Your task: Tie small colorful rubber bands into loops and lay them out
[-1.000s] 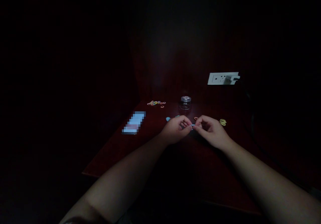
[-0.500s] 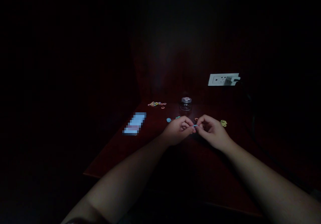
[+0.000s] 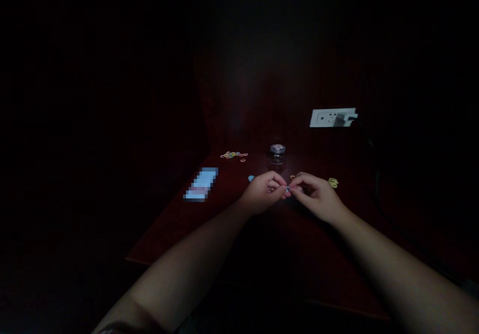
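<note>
While pinching a small pale-blue band [image 3: 288,188] between the thumb and fingertips of the left hand [image 3: 265,192], grips the same band from the other side with the thumb and forefinger of the right hand [image 3: 316,193], bringing both sets of fingertips almost together over the dark red table [image 3: 164,234]. Cannot tell the band's exact shape, so thin and dim between the fingers. Reaches both bare forearms [image 3: 187,264] in from the lower corners, across the near edge. Just beside the left hand, on its outer side, has some blue bands [image 3: 251,178]; just beyond the right fingertips, an orange band [image 3: 292,177], partly covered. Near the right hand, on its outer side, has a cluster of yellow bands [image 3: 333,182]. Farther back to the left, has a loose scatter of mixed-colour bands [image 3: 232,155], with one pinkish ring [image 3: 243,160] slightly apart. Beyond the hands, faces a clear lidded jar [image 3: 277,156], upright; to the left, a bright slab [image 3: 201,184], blurred into blocks; on the wall at the right, a white socket plate [image 3: 325,118] with a plug [image 3: 349,117] in it.
</note>
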`<state>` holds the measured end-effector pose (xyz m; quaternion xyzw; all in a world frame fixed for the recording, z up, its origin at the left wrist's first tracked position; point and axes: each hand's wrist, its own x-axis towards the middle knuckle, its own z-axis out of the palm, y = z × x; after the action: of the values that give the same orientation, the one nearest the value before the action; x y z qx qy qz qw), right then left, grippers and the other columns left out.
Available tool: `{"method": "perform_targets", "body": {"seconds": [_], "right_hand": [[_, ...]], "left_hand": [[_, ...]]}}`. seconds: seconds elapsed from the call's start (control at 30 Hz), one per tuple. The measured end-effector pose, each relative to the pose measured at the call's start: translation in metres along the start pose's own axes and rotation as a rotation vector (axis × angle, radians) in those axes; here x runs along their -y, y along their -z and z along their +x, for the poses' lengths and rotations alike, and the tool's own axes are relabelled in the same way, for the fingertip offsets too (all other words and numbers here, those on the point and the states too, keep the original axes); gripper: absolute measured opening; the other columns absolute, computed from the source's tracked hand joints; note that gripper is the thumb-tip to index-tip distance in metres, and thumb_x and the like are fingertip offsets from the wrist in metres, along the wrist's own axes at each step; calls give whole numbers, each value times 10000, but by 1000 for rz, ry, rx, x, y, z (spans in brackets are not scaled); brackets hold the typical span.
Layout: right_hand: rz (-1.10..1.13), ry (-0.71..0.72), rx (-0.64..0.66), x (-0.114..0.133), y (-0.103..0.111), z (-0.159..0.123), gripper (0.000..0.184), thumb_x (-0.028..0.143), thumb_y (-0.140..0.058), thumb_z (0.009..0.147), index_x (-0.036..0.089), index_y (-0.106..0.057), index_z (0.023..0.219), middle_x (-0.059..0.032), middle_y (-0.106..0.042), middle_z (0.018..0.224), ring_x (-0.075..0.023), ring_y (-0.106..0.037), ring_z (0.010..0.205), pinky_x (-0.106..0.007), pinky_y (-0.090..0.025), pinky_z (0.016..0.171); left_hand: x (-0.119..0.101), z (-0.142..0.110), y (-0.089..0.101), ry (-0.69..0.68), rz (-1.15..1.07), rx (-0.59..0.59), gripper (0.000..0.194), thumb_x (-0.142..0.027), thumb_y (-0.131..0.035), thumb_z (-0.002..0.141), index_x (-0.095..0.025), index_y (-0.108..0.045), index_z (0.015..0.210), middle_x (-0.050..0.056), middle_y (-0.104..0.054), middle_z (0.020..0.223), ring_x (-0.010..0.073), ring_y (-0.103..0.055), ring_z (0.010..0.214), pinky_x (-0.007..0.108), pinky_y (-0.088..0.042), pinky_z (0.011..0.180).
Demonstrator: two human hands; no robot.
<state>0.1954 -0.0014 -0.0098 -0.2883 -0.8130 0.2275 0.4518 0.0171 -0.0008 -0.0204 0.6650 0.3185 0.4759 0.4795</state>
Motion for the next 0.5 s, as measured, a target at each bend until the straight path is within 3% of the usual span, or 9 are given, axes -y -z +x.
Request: {"method": "perform_targets", "body": {"seconds": [0.2, 0.5], "right_hand": [[-2, 17, -11, 1, 2, 1, 123, 273, -581, 841, 195, -652, 778, -67, -632, 827, -193, -594, 805, -309, -481, 700], [-29, -31, -5, -6, 0, 0, 97, 290, -621, 812, 207, -671, 819, -56, -612, 755, -207, -601, 780, -314, -496, 651]], "left_hand": [[2, 1, 1, -17, 23, -37, 146, -157, -649, 761, -106, -550, 856, 52, -676, 752, 100, -657, 702, 229, -509, 694], [1, -2, 0, -65, 95, 8, 141, -205, -660, 753, -109, -584, 822, 47, -656, 765, 90, -614, 668, 211, -476, 634]]}}
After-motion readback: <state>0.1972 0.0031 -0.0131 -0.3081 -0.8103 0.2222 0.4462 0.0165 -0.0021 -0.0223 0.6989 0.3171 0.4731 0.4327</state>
